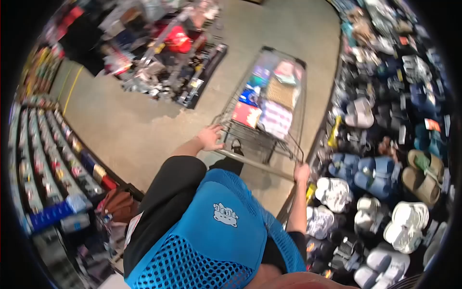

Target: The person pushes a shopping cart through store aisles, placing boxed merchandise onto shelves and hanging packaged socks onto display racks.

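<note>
A wire shopping cart (pixel 300 130) stands in front of me, holding several packaged goods. My left hand (pixel 211 138) is at the left end of the cart's handle (pixel 255 164), its thumb and fingers curled about the bar and frame corner. At the handle's right end, my right hand (pixel 301 172) is closed round the bar. Inside the cart are a red box (pixel 246 114), a blue package (pixel 250 97), a tan woven item (pixel 281 93) and a purple-and-white checked item (pixel 275 118). A blue mesh bag (pixel 216 221) hangs across my front.
Racks of slippers and sandals (pixel 375 173) line the right side, close to the cart. A cluttered display stand (pixel 195 82) is at the upper left. Tiered shelves of small goods (pixel 50 159) run along the left. Bare floor (pixel 144 123) shows left of the cart.
</note>
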`<state>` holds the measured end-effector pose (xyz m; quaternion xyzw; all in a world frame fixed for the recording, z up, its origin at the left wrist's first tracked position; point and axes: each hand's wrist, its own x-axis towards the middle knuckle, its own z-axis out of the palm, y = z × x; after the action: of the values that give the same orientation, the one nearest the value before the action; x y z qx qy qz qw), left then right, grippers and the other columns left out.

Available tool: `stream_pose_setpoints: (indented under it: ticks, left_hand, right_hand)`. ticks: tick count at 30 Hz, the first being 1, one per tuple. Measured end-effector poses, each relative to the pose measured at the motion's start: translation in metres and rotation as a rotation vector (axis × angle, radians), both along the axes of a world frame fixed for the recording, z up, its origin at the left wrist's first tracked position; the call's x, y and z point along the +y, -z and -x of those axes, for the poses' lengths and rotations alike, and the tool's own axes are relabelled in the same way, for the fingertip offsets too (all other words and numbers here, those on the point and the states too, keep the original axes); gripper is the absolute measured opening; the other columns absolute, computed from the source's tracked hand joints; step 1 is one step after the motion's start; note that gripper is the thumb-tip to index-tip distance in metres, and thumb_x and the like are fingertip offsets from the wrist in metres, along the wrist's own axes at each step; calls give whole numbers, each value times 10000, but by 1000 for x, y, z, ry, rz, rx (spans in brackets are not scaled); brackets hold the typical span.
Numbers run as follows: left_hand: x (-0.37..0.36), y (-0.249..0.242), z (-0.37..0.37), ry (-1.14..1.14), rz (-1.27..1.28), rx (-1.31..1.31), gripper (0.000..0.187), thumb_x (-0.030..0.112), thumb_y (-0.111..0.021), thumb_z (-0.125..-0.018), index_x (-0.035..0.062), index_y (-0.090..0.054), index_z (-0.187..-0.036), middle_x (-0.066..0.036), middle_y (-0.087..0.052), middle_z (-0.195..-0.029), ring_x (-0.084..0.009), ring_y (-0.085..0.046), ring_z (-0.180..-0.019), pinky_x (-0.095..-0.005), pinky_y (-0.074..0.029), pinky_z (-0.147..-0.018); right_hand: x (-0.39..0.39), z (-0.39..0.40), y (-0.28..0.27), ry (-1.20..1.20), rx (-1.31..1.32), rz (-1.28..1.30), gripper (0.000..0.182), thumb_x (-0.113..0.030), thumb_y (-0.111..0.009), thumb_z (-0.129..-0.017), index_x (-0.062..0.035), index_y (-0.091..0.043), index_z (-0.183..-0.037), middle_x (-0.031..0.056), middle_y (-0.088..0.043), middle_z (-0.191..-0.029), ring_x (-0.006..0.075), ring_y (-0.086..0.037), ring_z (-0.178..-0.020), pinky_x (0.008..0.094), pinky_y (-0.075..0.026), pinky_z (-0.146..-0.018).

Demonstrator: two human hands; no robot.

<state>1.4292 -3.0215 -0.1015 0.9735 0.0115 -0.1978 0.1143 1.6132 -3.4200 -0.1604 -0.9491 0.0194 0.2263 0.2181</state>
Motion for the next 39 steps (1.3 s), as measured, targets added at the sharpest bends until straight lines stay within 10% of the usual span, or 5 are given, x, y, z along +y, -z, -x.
stream_pose_setpoints:
  ticks: [5,25,32,33,39]
  left_hand:
    - [6,8,-43,-53,99,-17,464,472,-521,-790,58,-674,-934,-103,-428,-1361,-299,-326,-1298,-411,-344,-1025]
    - [113,15,-223,-291,68,-167,316,335,-542,-773,68,-663,-892,-90,-466,-1336,-269,-356,-1286,-425,-335,-1026]
    - [146,2,-288,-377,-158,-146,581,389,-548,-738,65,-527,-1220,-123,-260,-1465,-300,-203,-1370,-575,-86,-1092]
    - [150,1,-298,-406,-162,-129,587,391,-547,-739,61,-522,-1224,-124,-258,-1465,-300,-204,-1369,-578,-95,-1091]
    - [175,15,-345,-637,-91,-122,498,382,-560,-740,39,-604,-1099,-142,-340,-1410,-314,-210,-1361,-550,-189,-1083]
  right_hand:
    - [8,-66,31,-29,0,45,298,-259,-559,-819,-40,-665,-991,162,-674,-826,268,-659,-833,358,-494,-742]
    - [165,-317,29,-165,-8,-35,271,-244,-585,-779,-33,-683,-918,175,-672,-809,285,-665,-821,362,-499,-755]
    - [210,-410,68,-312,26,-170,329,-215,-588,-798,19,-623,-1027,133,-671,-774,202,-658,-747,327,-494,-707]
    - [223,-425,61,-279,124,-170,346,-218,-590,-800,12,-627,-1055,209,-646,-1004,314,-616,-981,378,-465,-856]
    - [282,-494,40,-318,153,-218,289,-170,-613,-804,30,-621,-1012,120,-637,-666,192,-628,-637,334,-484,-622]
